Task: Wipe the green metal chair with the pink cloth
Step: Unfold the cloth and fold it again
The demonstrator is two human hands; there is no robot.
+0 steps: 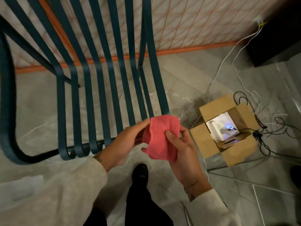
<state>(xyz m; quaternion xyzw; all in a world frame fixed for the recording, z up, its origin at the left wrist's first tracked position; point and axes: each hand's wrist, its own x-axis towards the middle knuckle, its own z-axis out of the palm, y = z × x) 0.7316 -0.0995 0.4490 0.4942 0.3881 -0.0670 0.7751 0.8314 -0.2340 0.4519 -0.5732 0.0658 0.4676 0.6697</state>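
The green metal chair (101, 82) fills the upper left, its flat slats running down from the backrest into the seat. Just in front of the seat's right front corner, both hands hold the pink cloth (160, 137), bunched and folded. My left hand (128, 141) grips its left edge with the fingers behind the fabric. My right hand (180, 147) pinches the right side, thumb on top. The cloth's top edge overlaps the end of the rightmost slat; contact cannot be judged.
An open cardboard box (228, 129) with a white device inside sits on the floor to the right, amid tangled black and white cables (260, 128). A mattress (187, 22) leans behind the chair. My black shoe (140, 173) stands on the grey tile floor below the hands.
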